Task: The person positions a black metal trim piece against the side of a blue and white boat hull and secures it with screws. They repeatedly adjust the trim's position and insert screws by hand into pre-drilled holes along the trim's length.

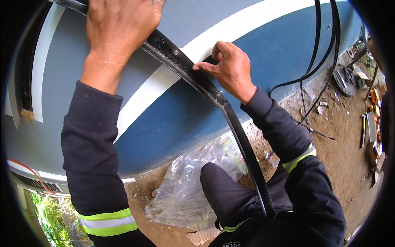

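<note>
Steadying the bar, head view: judging by the pose, the hands are positioning or checking a long black bar (207,88) in front of the painted wall (284,45).
Black bar: slants down from the upper left, across the wall's white stripe (242,22), kinks below the right hand, then drops toward the person's legs (224,185). Whether its upper stretch touches the wall, I cannot tell.
Left hand (123,24): over the bar's upper part, back of the hand showing; its fingertips are out of sight, so I cannot tell how it grips.
Right hand (232,66): beside the bar above the kink, fingers curled, thumb stretched to the bar; pinching or merely resting, I cannot tell.
Arms: left sleeve (92,152) rises almost straight from the lower edge; right sleeve (279,127) slants up and leftward from the lower right.
Next move: likely calls for a steady left hand while the right feels along or adjusts the bar.
</note>
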### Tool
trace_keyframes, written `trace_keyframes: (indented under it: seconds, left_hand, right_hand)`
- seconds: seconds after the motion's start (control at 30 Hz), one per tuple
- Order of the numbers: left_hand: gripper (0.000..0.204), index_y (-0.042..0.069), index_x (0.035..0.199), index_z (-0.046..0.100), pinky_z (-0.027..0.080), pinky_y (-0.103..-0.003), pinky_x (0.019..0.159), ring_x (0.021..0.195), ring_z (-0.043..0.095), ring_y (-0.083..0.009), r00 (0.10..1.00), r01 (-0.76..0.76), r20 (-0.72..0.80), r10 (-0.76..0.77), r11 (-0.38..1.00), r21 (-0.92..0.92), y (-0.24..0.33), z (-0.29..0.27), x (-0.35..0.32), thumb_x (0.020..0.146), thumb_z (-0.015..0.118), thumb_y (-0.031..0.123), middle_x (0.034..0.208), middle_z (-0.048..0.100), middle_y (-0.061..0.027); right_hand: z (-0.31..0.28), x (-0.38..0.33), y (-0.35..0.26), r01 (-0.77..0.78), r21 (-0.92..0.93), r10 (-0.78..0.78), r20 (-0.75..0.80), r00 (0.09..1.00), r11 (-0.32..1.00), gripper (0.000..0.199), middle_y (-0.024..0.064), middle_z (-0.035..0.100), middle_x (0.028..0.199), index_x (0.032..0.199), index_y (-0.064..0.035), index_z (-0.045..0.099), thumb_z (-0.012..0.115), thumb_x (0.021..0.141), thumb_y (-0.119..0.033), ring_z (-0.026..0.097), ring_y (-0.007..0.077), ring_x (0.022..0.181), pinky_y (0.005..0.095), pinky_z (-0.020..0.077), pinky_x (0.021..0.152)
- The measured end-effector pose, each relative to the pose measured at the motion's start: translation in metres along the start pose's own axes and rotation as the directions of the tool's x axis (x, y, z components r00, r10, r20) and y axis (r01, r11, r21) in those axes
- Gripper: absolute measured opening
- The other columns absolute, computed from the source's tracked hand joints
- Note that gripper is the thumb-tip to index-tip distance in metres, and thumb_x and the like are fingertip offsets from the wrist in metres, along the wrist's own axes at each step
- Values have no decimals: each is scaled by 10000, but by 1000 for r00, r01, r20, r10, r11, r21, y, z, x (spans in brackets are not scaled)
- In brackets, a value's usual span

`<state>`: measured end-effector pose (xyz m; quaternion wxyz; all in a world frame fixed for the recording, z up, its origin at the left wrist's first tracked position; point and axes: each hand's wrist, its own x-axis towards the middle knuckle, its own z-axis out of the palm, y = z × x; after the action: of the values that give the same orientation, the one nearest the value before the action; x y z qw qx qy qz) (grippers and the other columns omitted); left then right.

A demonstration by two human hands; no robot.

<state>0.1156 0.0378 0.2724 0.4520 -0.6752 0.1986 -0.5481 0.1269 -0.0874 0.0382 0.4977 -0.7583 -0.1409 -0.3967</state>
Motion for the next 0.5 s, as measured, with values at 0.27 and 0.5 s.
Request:
trace_keyframes:
  seconds: [0.27,0.5]
  left_hand:
    - [633,90,1393,648,435,-525,1168,1347,489,-359,995,6,-97,-11,998,-55,-5,9,-1,852,849,350,1422,501,-148]
    - [631,95,1391,658,452,-510,1149,1344,497,-354,987,3,-163,-5,1000,-8,-7,16,0,848,855,348,1424,506,-139]
  right_hand:
    - [3,1,-15,-226,127,215,88,973,966,526,119,628,725,651,-15,560,993,667,-314,592,311,769,449,477,700]
    - [8,3,-15,-158,180,160,7,987,971,500,86,566,546,616,-42,546,992,713,-243,542,165,542,347,441,521]
